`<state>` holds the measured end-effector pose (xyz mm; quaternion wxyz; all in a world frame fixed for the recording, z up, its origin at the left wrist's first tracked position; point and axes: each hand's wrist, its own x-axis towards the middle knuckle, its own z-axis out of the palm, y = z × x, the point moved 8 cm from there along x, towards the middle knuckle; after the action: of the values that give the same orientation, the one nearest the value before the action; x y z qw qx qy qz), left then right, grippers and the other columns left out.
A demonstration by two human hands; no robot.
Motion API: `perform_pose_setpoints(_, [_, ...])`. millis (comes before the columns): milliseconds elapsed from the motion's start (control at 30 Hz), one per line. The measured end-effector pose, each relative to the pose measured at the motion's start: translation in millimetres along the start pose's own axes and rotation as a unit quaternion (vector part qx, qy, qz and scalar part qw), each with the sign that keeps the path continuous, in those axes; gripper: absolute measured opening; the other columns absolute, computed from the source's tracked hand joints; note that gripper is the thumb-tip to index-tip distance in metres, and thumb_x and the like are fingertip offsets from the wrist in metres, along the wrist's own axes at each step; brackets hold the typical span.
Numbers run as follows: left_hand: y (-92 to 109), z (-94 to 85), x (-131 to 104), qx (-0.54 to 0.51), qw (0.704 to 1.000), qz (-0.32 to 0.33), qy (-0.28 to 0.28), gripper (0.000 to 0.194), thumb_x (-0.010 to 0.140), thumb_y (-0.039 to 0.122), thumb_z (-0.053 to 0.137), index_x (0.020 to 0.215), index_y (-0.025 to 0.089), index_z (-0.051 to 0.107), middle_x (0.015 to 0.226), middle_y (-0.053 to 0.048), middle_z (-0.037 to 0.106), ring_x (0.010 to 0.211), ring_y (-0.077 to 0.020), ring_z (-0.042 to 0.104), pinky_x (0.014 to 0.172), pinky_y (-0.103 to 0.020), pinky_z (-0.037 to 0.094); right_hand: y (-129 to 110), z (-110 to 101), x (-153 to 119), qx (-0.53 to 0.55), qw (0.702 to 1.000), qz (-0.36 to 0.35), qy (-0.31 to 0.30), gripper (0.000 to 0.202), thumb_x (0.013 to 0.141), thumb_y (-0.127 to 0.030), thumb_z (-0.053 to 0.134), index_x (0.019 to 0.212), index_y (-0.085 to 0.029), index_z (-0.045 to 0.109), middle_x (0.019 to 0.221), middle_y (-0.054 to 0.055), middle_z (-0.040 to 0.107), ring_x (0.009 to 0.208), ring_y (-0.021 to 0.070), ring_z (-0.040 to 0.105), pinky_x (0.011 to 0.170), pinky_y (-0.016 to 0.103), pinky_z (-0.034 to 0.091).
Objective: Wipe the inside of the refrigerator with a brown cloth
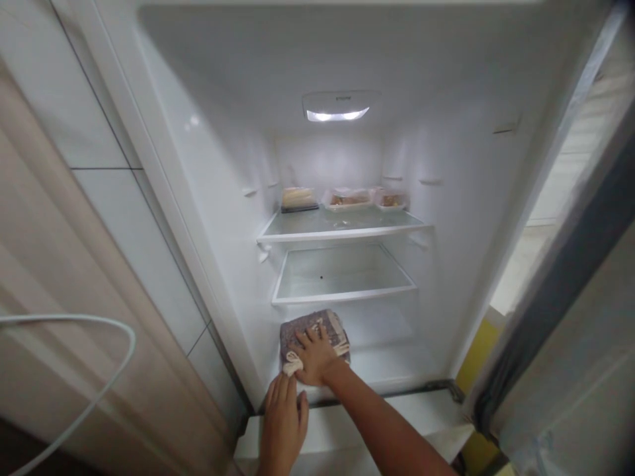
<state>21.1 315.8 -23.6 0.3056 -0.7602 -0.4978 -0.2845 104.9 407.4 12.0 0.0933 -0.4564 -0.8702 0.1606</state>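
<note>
Right hand (313, 357) lies flat, fingers spread, pressing a cloth (312, 330) on the fridge's bottom shelf (391, 367). Left hand (284, 413), at 7 o'clock, rests open on the front edge. Food containers (347, 198) sit at 12 o'clock, on the upper shelf (342, 228).

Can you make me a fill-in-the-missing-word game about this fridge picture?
1. The right hand presses flat on a folded ____ lying on the fridge floor.
2. The left hand rests on the fridge's front ____.
3. The food containers sit on the ____ glass shelf.
4. The fridge light is switched ____.

Missing words: cloth; edge; top; on
</note>
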Motion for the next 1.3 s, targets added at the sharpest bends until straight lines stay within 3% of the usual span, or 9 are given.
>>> perform_pose_setpoints(200, [0.0, -1.2, -0.3, -0.029, 0.999, 0.006, -0.036, 0.051, 0.089, 0.019, 0.052, 0.139, 0.010, 0.051, 0.138, -0.014, 0.067, 0.128, -0.0244, 0.062, 0.102, -0.042, 0.058, 26.1, 3.4, 39.9, 0.003, 0.999, 0.033, 0.006, 0.071, 0.088, -0.059, 0.040, 0.152, -0.029, 0.038, 0.169, 0.012, 0.027, 0.157, 0.0348, 0.022, 0.126, 0.067, 0.006])
perform_pose_setpoints(333, [-4.5, 2.5, -3.8, -0.055, 0.997, -0.008, -0.046, 0.051, 0.089, 0.017, 0.050, 0.140, 0.014, 0.051, 0.140, -0.011, 0.066, 0.130, -0.0222, 0.062, 0.103, -0.040, 0.057, 62.8, -1.1, 39.4, 0.001, 0.994, 0.104, 0.035, 0.070, 0.088, -0.056, 0.041, 0.153, -0.030, 0.038, 0.169, 0.007, 0.030, 0.157, 0.0292, 0.022, 0.128, 0.060, 0.002])
perform_pose_setpoints(533, [-4.5, 1.4, -5.2, -0.081, 0.995, -0.028, -0.052, 0.049, 0.088, 0.015, 0.051, 0.137, 0.015, 0.054, 0.140, -0.012, 0.066, 0.131, -0.0236, 0.061, 0.104, -0.044, 0.057, 135.2, -29.2, -21.5, -0.026, 0.968, 0.241, 0.070, 0.072, 0.083, -0.041, 0.048, 0.153, -0.026, 0.039, 0.165, 0.010, 0.036, 0.154, 0.0304, 0.026, 0.127, 0.055, 0.012])
perform_pose_setpoints(667, [-3.2, -2.3, -6.5, -0.094, 0.994, -0.041, -0.046, 0.047, 0.088, 0.016, 0.052, 0.135, 0.016, 0.055, 0.140, -0.012, 0.066, 0.132, -0.0251, 0.060, 0.106, -0.045, 0.056, 155.2, -41.7, -77.7, -0.059, 0.948, 0.298, 0.091, 0.063, 0.088, -0.031, 0.036, 0.150, -0.021, 0.045, 0.160, 0.016, 0.043, 0.149, 0.0339, 0.036, 0.121, 0.058, 0.025])
perform_pose_setpoints(767, [-1.4, -5.1, -7.9, -0.102, 0.993, -0.047, -0.042, 0.051, 0.088, 0.018, 0.054, 0.139, 0.018, 0.053, 0.145, -0.013, 0.061, 0.138, -0.0273, 0.055, 0.108, -0.047, 0.054, 143.2, -30.7, -107.1, -0.082, 0.947, 0.298, 0.083, 0.062, 0.087, -0.036, 0.041, 0.147, -0.021, 0.050, 0.158, 0.017, 0.046, 0.145, 0.0399, 0.040, 0.118, 0.063, 0.028])
perform_pose_setpoints(900, [-2.4, -10.1, -11.5, -0.123, 0.990, -0.064, -0.032, 0.063, 0.088, 0.022, 0.057, 0.148, 0.017, 0.043, 0.153, -0.016, 0.052, 0.147, -0.0303, 0.043, 0.112, -0.051, 0.050, 88.7, 6.2, -112.4, -0.071, 0.973, 0.216, 0.045, 0.076, 0.081, -0.043, 0.054, 0.154, -0.029, 0.037, 0.166, 0.012, 0.034, 0.154, 0.0415, 0.025, 0.126, 0.065, 0.010])
perform_pose_setpoints(1000, [-3.7, -13.3, -14.8, -0.153, 0.986, -0.058, -0.021, 0.066, 0.088, 0.028, 0.058, 0.151, 0.017, 0.038, 0.155, -0.017, 0.048, 0.149, -0.0309, 0.039, 0.114, -0.052, 0.047, 31.4, 27.9, -89.3, -0.015, 0.991, 0.127, 0.041, 0.085, 0.082, -0.058, 0.054, 0.157, -0.029, 0.028, 0.169, 0.013, 0.025, 0.158, 0.0427, 0.014, 0.126, 0.067, -0.002])
perform_pose_setpoints(1133, [-7.4, -19.1, -16.4, -0.206, 0.977, -0.051, 0.002, 0.062, 0.091, 0.032, 0.049, 0.151, 0.017, 0.038, 0.155, -0.018, 0.048, 0.149, -0.0303, 0.039, 0.115, -0.053, 0.044, -36.3, 36.5, -43.4, 0.037, 0.999, -0.006, 0.023, 0.075, 0.090, -0.055, 0.042, 0.155, -0.020, 0.035, 0.168, 0.019, 0.025, 0.157, 0.0419, 0.017, 0.128, 0.066, 0.003])
perform_pose_setpoints(1300, [-7.7, -20.5, -14.8, -0.195, 0.980, -0.043, -0.004, 0.062, 0.091, 0.028, 0.049, 0.151, 0.017, 0.037, 0.156, -0.018, 0.046, 0.152, -0.0303, 0.034, 0.118, -0.055, 0.041, -48.5, 31.4, -22.7, 0.035, 0.999, 0.000, 0.009, 0.065, 0.094, -0.046, 0.033, 0.151, -0.016, 0.044, 0.166, 0.020, 0.031, 0.156, 0.0389, 0.023, 0.129, 0.063, 0.008])
